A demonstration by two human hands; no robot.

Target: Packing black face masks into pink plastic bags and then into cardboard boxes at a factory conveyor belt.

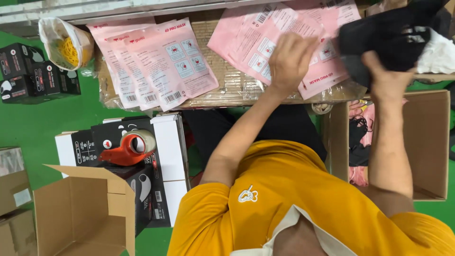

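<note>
My left hand [290, 60] rests on a fanned pile of pink mask packets [265, 35] on a plastic-wrapped cardboard surface [232, 87], its fingers curled onto the top packet. To the right, my right hand [386, 78] is raised and grips a bunch of black masks [388, 35] from below. A white piece [438, 54] lies against the black bunch. Both forearms reach up from my yellow shirt [303, 204].
A second stack of pink packets [156, 66] lies at the left. A bag of yellow rubber bands [66, 45], black boxes [33, 71], a red tape dispenser [128, 147] on black-and-white cartons and an open cardboard box [85, 213] sit left. Another open carton [426, 142] stands right.
</note>
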